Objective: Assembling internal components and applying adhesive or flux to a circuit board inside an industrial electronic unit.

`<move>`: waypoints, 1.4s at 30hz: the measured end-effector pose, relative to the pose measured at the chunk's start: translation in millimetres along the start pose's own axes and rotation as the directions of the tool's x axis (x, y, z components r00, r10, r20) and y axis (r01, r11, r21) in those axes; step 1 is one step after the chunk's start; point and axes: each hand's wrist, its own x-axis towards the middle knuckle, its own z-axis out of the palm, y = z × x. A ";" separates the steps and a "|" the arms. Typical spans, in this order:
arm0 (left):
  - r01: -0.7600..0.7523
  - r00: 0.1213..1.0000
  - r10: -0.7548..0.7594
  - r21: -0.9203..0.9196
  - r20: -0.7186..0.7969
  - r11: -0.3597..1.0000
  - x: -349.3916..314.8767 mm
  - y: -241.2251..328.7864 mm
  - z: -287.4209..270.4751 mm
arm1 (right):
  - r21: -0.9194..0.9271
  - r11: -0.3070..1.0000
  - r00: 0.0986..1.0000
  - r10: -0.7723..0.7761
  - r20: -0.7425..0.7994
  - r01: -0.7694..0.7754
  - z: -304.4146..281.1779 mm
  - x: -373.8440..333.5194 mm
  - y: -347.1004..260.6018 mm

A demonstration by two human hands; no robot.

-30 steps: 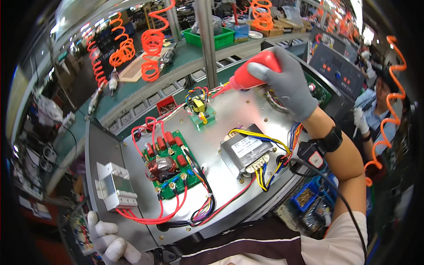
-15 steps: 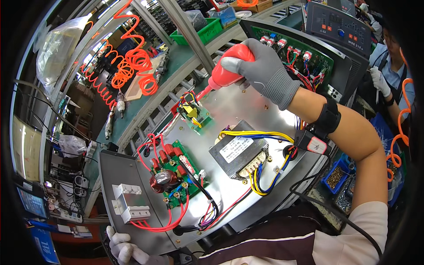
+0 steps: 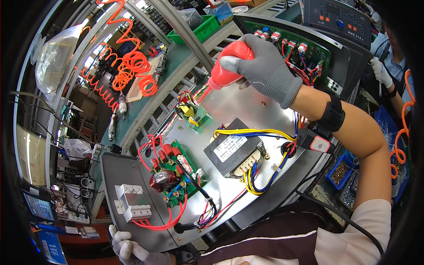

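My gloved right hand (image 3: 265,66) is closed around a red squeeze bottle (image 3: 229,64), tilted nozzle-down. The nozzle points at a small green circuit board (image 3: 201,120) with a yellow-wrapped transformer (image 3: 188,110); I cannot tell whether its tip touches. The board sits on a grey metal chassis (image 3: 247,100). My gloved left hand (image 3: 127,248) is curled at the chassis's near left edge. Between the hands, a large transformer (image 3: 234,150) with yellow and blue wires and a green board (image 3: 179,170) with red components and a copper coil are mounted on the chassis.
An open panel with a green circuit board (image 3: 304,46) stands at the far right, wired to the chassis. Orange coiled hoses (image 3: 132,66) hang over the bench at the left. A blue bin of brass fasteners (image 3: 340,172) lies beyond my right arm. A co-worker's gloved hand (image 3: 381,73) is farther right.
The bottle stays in my right hand, its nozzle still by the small board. The whole scene has shifted slightly in the picture. My left hand keeps its place at the chassis edge.
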 end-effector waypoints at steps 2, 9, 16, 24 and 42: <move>-0.016 0.999 0.016 -0.002 0.027 1.000 1.4 -1.5 -1.8 | 0.010 0.999 0.999 0.037 0.015 -0.037 0.3 -0.9 -2.5; -0.046 0.997 0.047 -0.017 0.055 0.999 2.9 -4.4 -4.9 | 0.016 1.000 1.000 -0.014 0.007 0.014 0.6 -5.8 -4.9; -0.029 0.999 0.030 -0.025 0.038 0.999 3.7 -2.3 -2.7 | 0.165 0.973 0.986 0.150 0.066 -0.159 -3.1 -15.8 -13.6; -0.058 0.998 0.060 -0.055 0.036 0.997 5.3 -3.0 -4.6 | 0.503 0.861 0.996 -0.083 -0.017 0.080 -54.7 -52.2 -67.3; -0.004 0.995 0.006 0.028 -0.099 1.000 0.7 -21.4 -2.3 | 0.982 0.160 0.471 0.862 -0.190 0.103 -210.9 -437.1 113.6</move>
